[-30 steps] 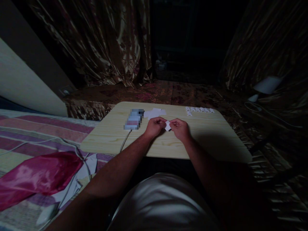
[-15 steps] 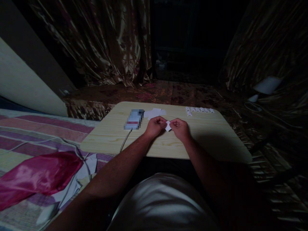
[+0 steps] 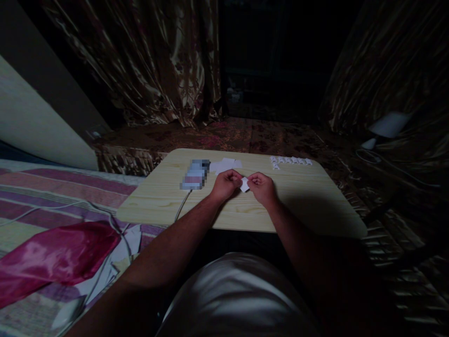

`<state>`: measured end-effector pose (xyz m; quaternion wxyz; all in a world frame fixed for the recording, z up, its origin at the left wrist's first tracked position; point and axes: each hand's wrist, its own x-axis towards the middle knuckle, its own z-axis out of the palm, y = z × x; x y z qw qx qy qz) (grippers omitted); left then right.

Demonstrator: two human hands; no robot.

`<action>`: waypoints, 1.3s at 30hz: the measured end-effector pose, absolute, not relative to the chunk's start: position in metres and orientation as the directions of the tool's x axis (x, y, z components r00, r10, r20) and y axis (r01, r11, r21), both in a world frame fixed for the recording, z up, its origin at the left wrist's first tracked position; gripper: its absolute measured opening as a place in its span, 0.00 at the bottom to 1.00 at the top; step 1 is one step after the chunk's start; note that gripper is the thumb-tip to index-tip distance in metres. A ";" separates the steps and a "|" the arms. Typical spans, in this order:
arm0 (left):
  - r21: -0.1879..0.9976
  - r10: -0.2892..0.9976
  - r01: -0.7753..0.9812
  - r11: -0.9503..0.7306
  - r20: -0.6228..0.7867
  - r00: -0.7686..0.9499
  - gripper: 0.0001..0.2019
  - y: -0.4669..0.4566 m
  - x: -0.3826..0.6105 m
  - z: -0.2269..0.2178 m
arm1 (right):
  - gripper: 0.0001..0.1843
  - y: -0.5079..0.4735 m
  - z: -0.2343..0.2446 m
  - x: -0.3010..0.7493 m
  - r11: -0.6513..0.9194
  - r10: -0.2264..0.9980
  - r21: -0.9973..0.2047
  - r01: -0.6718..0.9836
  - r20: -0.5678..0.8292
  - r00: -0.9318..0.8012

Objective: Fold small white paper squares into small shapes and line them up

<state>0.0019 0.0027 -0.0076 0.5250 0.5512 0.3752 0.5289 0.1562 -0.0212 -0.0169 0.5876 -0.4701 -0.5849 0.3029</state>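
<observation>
A small white piece of paper (image 3: 244, 184), diamond-shaped as I see it, is pinched between my two hands just above the wooden table (image 3: 154, 199). My left hand (image 3: 226, 183) grips its left corner between thumb and fingers. On the opposite corner, my right hand (image 3: 261, 185) holds it in the same kind of pinch. Behind my left hand lie some loose sheets of white paper (image 3: 226, 164). Several small folded white paper pieces (image 3: 291, 160) sit in a row at the table's far right, with one more in front of the row's left end.
Left of my hands lies a blurred-out phone-like device (image 3: 194, 175) with a cable (image 3: 182, 206) running off the near edge. A pink cloth (image 3: 63, 252) and papers (image 3: 131, 241) rest on the striped bed. A white lamp (image 3: 390, 124) stands at the right, beyond the table.
</observation>
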 end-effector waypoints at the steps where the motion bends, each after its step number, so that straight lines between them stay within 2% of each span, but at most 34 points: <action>1: 0.975 0.968 -0.143 -0.170 0.192 0.160 0.09 0.002 0.002 -0.007 | 0.04 -0.022 -0.016 0.156 0.376 0.906 -0.906 0.194 0.404 0.129; 12: 0.968 0.964 -0.214 -0.132 0.176 0.197 0.06 0.000 0.001 -0.002 | 0.08 -0.024 -0.013 0.157 0.381 0.917 -0.916 0.123 0.391 0.076; 22: 0.979 0.978 -0.187 -0.080 0.113 0.176 0.05 -0.006 0.001 0.007 | 0.07 -0.029 -0.005 0.155 0.331 0.938 -0.940 0.079 0.337 0.081; 27: 0.981 0.968 -0.158 -0.110 0.142 0.206 0.09 -0.005 0.001 0.004 | 0.07 -0.027 -0.008 0.157 0.343 0.934 -0.936 0.081 0.349 0.076; 33: 0.974 0.967 -0.158 -0.160 0.187 0.175 0.13 -0.003 0.000 0.000 | 0.22 -0.027 -0.006 0.157 0.312 0.945 -0.946 0.088 0.319 0.073; 39: 0.972 0.965 -0.156 -0.177 0.203 0.164 0.15 -0.004 0.001 0.000 | 0.18 -0.026 -0.009 0.157 0.295 0.949 -0.952 0.086 0.302 0.086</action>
